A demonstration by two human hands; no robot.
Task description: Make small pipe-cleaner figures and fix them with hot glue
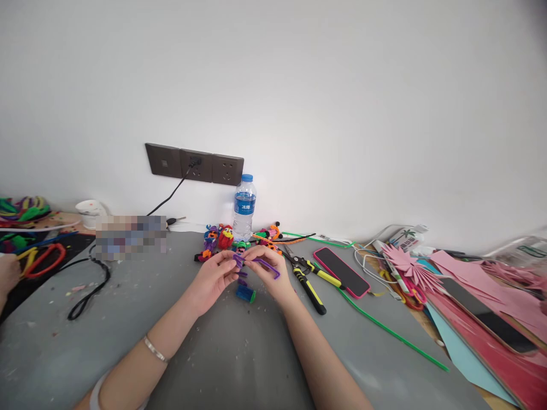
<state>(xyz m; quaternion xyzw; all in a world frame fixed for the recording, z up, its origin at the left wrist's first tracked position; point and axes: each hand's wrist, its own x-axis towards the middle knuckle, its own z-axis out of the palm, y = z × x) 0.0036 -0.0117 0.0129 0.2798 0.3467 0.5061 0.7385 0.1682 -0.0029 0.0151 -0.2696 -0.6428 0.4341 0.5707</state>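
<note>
Between my fingers, in the middle of the view, is a purple pipe cleaner (269, 267). My left hand (213, 280) pinches it on one side, thumb and index finger close together. My right hand (268, 272) is closed on it too, and its bent free end sticks out across the fingers. Just below the hands is a small blue and green fuzzy piece (245, 294); I cannot tell whether it is joined to the purple. Behind the hands stand little figures of coloured pipe cleaner, one orange and purple (209, 241), another red and yellow (225, 236).
Yellow-black pliers (310, 290) and a pink-cased phone (342, 272) lie to the right, by a green pipe cleaner (397, 336). A water bottle (244, 210) stands by the wall. Pink paper (474, 273) lies far right. Another person's hand (7, 276) shows at left near red-handled scissors (49, 261).
</note>
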